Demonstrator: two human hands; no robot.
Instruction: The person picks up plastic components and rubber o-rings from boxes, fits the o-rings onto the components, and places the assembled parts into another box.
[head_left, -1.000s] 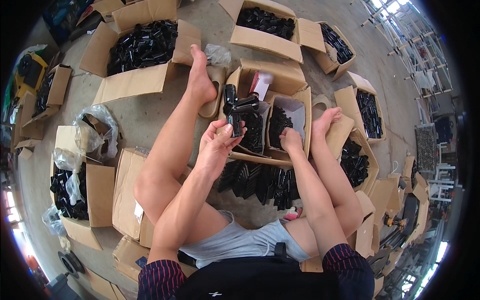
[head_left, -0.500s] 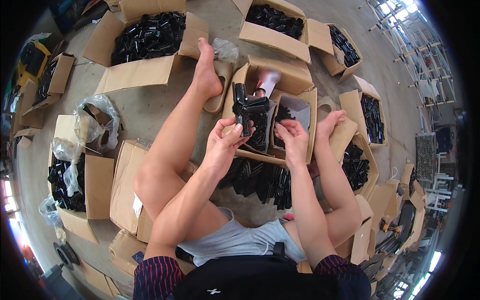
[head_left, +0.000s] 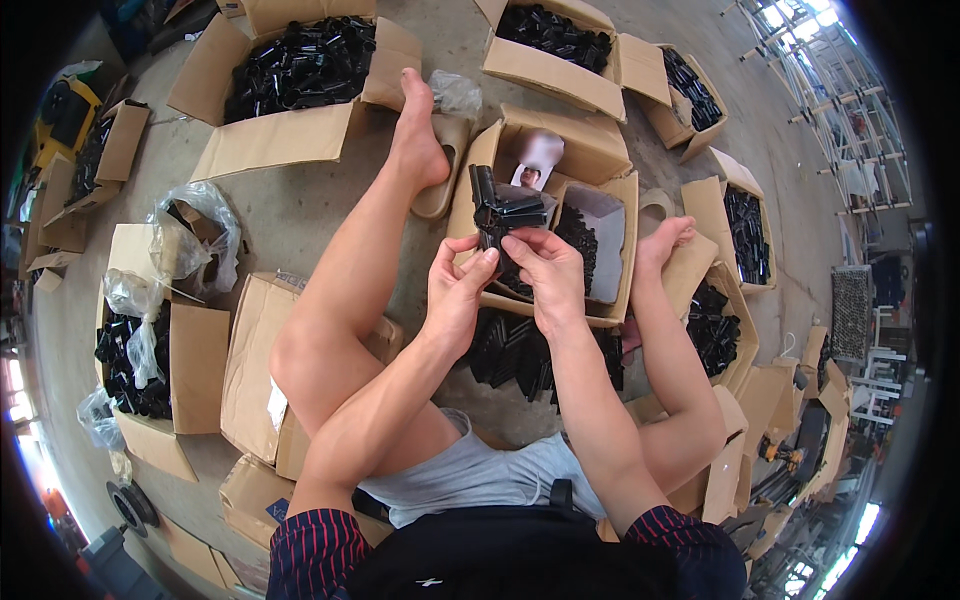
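My left hand [head_left: 460, 290] grips the lower end of a black plastic tube connector [head_left: 508, 212] with several branching sockets, held up over the near-left part of an open carton. Against the connector's lower right side, my right hand [head_left: 550, 275] has its thumb and forefinger pinched together; whatever sits between those fingertips is too small or hidden to make out. The carton [head_left: 570, 132] stands between my feet. Inside it, a grey-lined compartment holds small black parts [head_left: 577, 235], and more black pieces lie partly hidden behind my hands.
A pile of black connectors [head_left: 500, 350] lies on the floor beneath my wrists. Cartons of black parts stand all round, including a large one [head_left: 270, 150] at far left and another [head_left: 555, 75] at the far side. Clear plastic bags [head_left: 190, 240] drape over a left carton.
My right hand has moved left from the small-parts compartment to the connector and now touches it. My left hand still holds the connector, which has shifted only slightly.
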